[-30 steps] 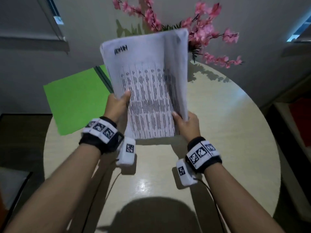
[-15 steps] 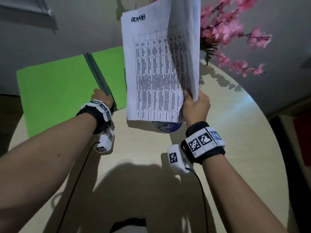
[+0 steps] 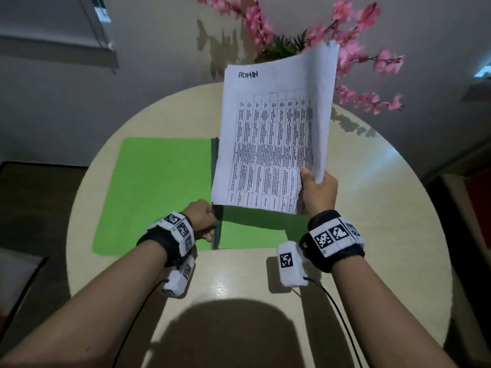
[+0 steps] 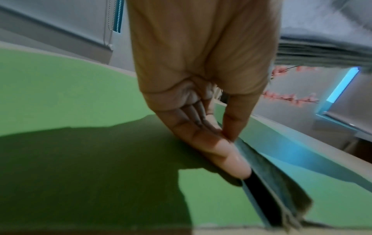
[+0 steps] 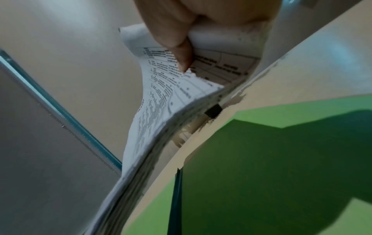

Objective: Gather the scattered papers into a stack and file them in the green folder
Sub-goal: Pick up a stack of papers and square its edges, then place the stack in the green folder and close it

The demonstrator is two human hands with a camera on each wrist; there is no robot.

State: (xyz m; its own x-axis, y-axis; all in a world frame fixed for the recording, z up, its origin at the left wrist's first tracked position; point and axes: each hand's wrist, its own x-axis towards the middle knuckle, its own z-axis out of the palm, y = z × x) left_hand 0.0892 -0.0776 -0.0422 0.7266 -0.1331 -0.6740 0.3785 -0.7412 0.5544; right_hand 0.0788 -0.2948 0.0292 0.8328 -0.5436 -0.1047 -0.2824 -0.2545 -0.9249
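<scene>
The green folder (image 3: 159, 187) lies open on the round table, its dark spine (image 3: 214, 155) running away from me. My left hand (image 3: 204, 219) sits at the spine's near end. In the left wrist view the thumb and fingers of the left hand (image 4: 227, 136) pinch the spine strip (image 4: 267, 182). My right hand (image 3: 316, 192) grips the stack of printed papers (image 3: 273, 139) by its lower right corner. The stack stands upright above the folder's right half, hiding most of it. In the right wrist view the thumb (image 5: 177, 36) presses the papers (image 5: 161, 127) above the folder (image 5: 281, 174).
A vase of pink blossom branches (image 3: 353, 57) stands at the far side of the cream table (image 3: 372, 208), just behind the papers. Cables hang from both wrist cameras over the near edge. Bare tabletop lies right of the folder and in front of it.
My left hand let go of the papers and went to the folder's spine. The folder now lies nearer me, squarely on the table. My right hand alone holds the stack over it.
</scene>
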